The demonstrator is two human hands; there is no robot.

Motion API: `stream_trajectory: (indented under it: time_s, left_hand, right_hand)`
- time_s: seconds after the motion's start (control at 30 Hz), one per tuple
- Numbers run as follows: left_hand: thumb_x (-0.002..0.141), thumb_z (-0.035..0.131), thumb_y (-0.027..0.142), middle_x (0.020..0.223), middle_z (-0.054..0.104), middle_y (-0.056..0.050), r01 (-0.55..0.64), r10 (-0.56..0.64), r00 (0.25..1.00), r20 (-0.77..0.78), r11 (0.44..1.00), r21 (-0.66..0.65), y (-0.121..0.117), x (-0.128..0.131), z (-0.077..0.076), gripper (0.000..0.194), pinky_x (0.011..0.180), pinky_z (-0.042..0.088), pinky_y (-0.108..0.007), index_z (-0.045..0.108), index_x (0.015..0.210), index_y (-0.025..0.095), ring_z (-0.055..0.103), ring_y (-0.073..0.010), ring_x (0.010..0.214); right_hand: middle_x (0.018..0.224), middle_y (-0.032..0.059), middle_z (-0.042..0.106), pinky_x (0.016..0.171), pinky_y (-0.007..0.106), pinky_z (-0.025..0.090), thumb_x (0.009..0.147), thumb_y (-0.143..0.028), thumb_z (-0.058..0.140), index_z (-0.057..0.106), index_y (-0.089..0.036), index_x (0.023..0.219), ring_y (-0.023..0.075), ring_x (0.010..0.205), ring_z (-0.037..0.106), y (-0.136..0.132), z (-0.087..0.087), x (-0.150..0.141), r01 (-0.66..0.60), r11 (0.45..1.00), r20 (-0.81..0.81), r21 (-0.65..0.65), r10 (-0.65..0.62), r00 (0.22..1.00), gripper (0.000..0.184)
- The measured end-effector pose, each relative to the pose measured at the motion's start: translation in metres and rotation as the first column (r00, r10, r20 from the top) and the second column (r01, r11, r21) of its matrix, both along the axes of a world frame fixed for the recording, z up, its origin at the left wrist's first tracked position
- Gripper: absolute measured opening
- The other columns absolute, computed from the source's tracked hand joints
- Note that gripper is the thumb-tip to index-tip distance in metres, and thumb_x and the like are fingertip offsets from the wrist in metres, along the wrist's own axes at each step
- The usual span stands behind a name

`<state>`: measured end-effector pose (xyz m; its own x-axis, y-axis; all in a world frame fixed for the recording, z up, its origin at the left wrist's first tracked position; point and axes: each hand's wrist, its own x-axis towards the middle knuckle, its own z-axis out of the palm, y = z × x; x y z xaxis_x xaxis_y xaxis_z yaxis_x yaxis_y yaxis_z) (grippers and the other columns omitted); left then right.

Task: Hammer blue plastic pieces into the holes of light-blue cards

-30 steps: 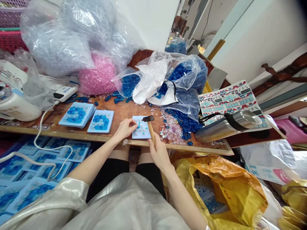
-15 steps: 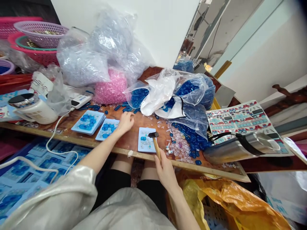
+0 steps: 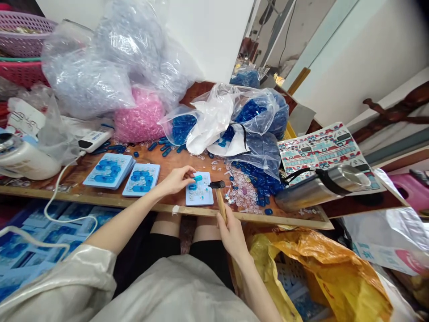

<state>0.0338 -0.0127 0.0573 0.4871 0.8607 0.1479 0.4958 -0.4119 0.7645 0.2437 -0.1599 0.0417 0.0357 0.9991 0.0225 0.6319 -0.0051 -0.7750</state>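
Note:
My left hand (image 3: 181,179) pinches a small blue translucent plastic piece (image 3: 197,178) over the upper left of a pale blue panel (image 3: 199,199). That panel lies on the wooden table near its front edge, with another blue piece (image 3: 192,187) and small light parts on it. My right hand (image 3: 232,230) is closed round the wooden handle of a small hammer (image 3: 221,202). The dark hammer head is raised just beside the panel's right edge. Left of my left hand lie a pale panel with blue pieces (image 3: 141,180) and a stack of similar panels (image 3: 107,171).
Loose blue pieces (image 3: 264,190) and clear rings (image 3: 246,197) are heaped right of the panel, beside a steel flask (image 3: 301,191). Bags of blue parts (image 3: 258,117) and a pink bag (image 3: 139,117) stand behind. A white cable (image 3: 56,188) hangs over the front edge at left.
My left hand has moved from the loose blue pieces at the back to the panel, now holding a blue piece. The hammer stays in my right hand. The view has shifted to the right.

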Motion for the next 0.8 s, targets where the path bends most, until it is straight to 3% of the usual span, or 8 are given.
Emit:
stream_trajectory:
  time_s: [0.07, 0.17, 0.33, 0.5, 0.63, 0.8]
  left_hand:
    - [0.08, 0.05, 0.028, 0.092, 0.061, -0.005, 0.042, -0.039, 0.997, -0.073, 0.998, 0.042, -0.006, 0.007, 0.0, 0.022, 0.081, 0.044, -0.028, 0.059, 0.095, 0.016, 0.056, -0.016, 0.085]
    - [0.082, 0.046, 0.025, 0.093, 0.056, -0.007, 0.033, -0.001, 0.985, -0.175, 0.983, 0.18, -0.005, 0.01, -0.005, 0.02, 0.084, 0.042, -0.032, 0.061, 0.091, 0.016, 0.053, -0.0167, 0.086]
    - [0.084, 0.044, 0.025, 0.09, 0.053, -0.008, 0.011, 0.051, 0.978, -0.201, 0.955, 0.295, -0.006, 0.011, -0.017, 0.022, 0.085, 0.041, -0.033, 0.063, 0.089, 0.016, 0.049, -0.0182, 0.089]
    - [0.084, 0.043, 0.024, 0.087, 0.054, -0.006, -0.057, 0.088, 0.991, -0.102, 0.96, 0.274, -0.012, 0.013, -0.017, 0.019, 0.084, 0.041, -0.032, 0.059, 0.087, 0.016, 0.051, -0.0169, 0.087]
    - [0.078, 0.045, 0.02, 0.093, 0.051, -0.006, -0.082, 0.099, 0.992, -0.082, 0.979, 0.189, -0.011, 0.006, -0.016, 0.017, 0.079, 0.044, -0.03, 0.056, 0.091, 0.015, 0.053, -0.0148, 0.084]
    - [0.076, 0.047, 0.017, 0.095, 0.053, -0.006, 0.05, 0.005, 0.971, -0.239, 0.973, 0.225, -0.003, -0.004, -0.011, 0.019, 0.081, 0.044, -0.03, 0.053, 0.094, 0.016, 0.054, -0.0163, 0.086]
  right_hand:
    - [0.092, 0.0083, 0.062, 0.071, 0.028, 0.045, 0.09, -0.037, 0.033, 0.042, -0.016, 0.125, 0.0191, 0.083, 0.059, -0.002, 0.001, -0.001, -0.01, 1.0, 0.011, 0.015, 0.01, 1.0, 0.042]
    - [0.092, 0.0088, 0.062, 0.071, 0.028, 0.045, 0.09, -0.036, 0.032, 0.042, -0.015, 0.126, 0.0196, 0.084, 0.059, -0.005, 0.001, -0.002, -0.007, 1.0, 0.031, 0.029, 0.006, 1.0, 0.043]
    - [0.102, 0.0103, 0.061, 0.076, 0.03, 0.044, 0.089, -0.032, 0.032, 0.042, -0.015, 0.126, 0.021, 0.09, 0.059, -0.002, 0.009, -0.006, -0.031, 0.999, 0.062, 0.043, 0.029, 0.998, 0.042]
    - [0.106, 0.0088, 0.06, 0.079, 0.029, 0.043, 0.089, -0.03, 0.032, 0.042, -0.017, 0.126, 0.0204, 0.092, 0.059, 0.013, 0.025, -0.015, -0.061, 0.991, 0.063, 0.118, 0.054, 0.997, 0.041]
    - [0.103, 0.0079, 0.062, 0.08, 0.028, 0.043, 0.089, -0.029, 0.034, 0.042, -0.016, 0.126, 0.0198, 0.091, 0.059, 0.019, 0.026, -0.021, -0.046, 0.992, 0.04, 0.116, 0.042, 0.998, 0.041]
    - [0.103, 0.0084, 0.062, 0.078, 0.027, 0.044, 0.088, -0.028, 0.034, 0.044, -0.015, 0.125, 0.0187, 0.09, 0.06, 0.015, 0.014, -0.021, -0.028, 0.993, 0.031, 0.118, 0.025, 0.999, 0.04]
